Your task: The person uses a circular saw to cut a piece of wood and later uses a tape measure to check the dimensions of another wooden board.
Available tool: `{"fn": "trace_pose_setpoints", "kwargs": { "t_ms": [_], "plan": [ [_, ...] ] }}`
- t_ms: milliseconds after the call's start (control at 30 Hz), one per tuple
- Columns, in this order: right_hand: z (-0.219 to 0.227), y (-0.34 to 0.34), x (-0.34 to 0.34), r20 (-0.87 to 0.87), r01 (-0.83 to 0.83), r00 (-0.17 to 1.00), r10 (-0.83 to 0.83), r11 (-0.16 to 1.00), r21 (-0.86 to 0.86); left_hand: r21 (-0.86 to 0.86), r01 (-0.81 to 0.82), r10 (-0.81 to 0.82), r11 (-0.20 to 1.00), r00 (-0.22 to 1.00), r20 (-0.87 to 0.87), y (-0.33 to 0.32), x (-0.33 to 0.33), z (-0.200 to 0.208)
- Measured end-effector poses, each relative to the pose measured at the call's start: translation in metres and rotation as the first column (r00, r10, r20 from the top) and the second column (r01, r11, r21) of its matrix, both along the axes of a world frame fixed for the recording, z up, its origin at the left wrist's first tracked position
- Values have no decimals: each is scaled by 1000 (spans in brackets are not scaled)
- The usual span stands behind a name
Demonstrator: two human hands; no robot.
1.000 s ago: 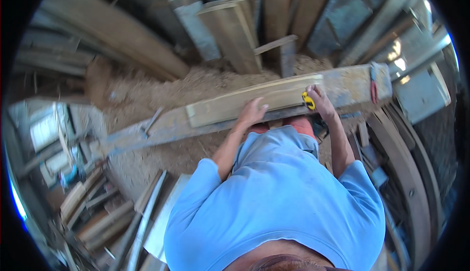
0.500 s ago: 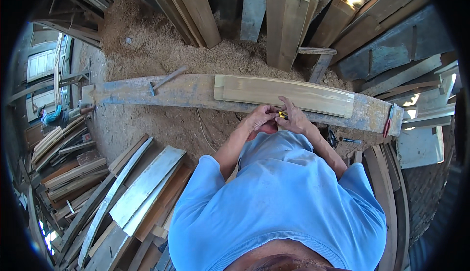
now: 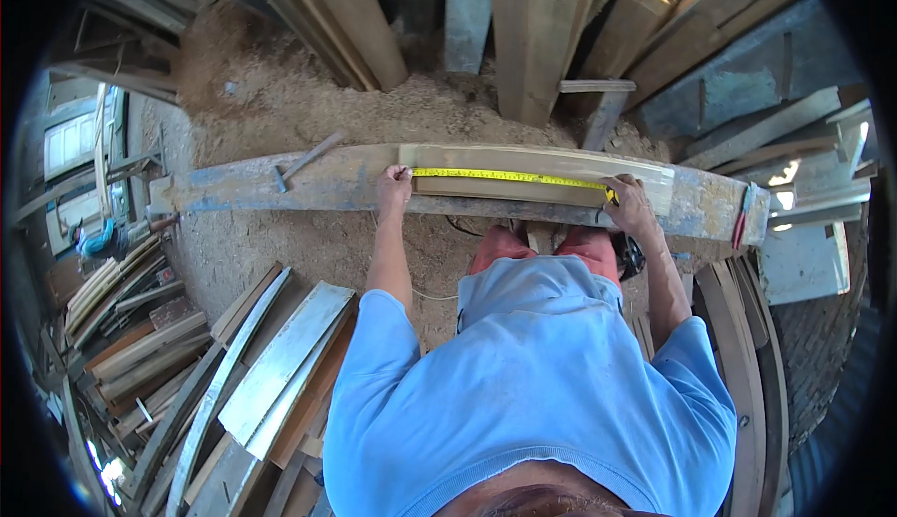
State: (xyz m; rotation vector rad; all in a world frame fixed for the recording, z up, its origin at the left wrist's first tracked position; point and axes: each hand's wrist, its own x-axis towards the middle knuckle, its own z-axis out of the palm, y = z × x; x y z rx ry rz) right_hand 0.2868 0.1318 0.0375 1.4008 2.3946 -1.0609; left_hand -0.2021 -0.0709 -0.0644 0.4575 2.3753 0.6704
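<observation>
A pale wooden board lies along a long, worn blue-grey bench. A yellow tape measure blade is stretched along the board. My left hand pinches the tape's end at the board's left end. My right hand grips the tape measure case near the board's right end. A hammer lies on the bench to the left of my left hand.
Sawdust covers the ground behind the bench. Planks lean upright at the back. Stacked boards lie at lower left, curved timbers at right. A red tool hangs at the bench's right end.
My hands were together at the board's middle half a second ago. They have spread apart, left hand to the board's left end, right hand to the right, drawing the tape out.
</observation>
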Motion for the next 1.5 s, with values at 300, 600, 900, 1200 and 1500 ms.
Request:
{"fn": "trace_pose_setpoints", "kwargs": {
  "t_ms": [300,600,900,1200,1500],
  "plan": [
    [-15,30,85,-45,64,997,-65,998,-17,-10,87,-87,996,969,-232,-12,-13,-64],
    [-34,57,187,50,271,962,-270,962,-18,41,-141,146,989,979,-144,-8,-4,-43],
    [-39,54,201,-50,284,958,-282,958,36,109,-196,203,975,977,-59,-12,-6,-45],
    [-39,54,205,-88,280,957,-275,959,43,49,-180,186,982,969,-163,-13,-12,-45],
    [-41,51,204,-107,316,945,-308,946,67,52,-213,219,976,961,-167,-19,-16,-46]
  ]
}}
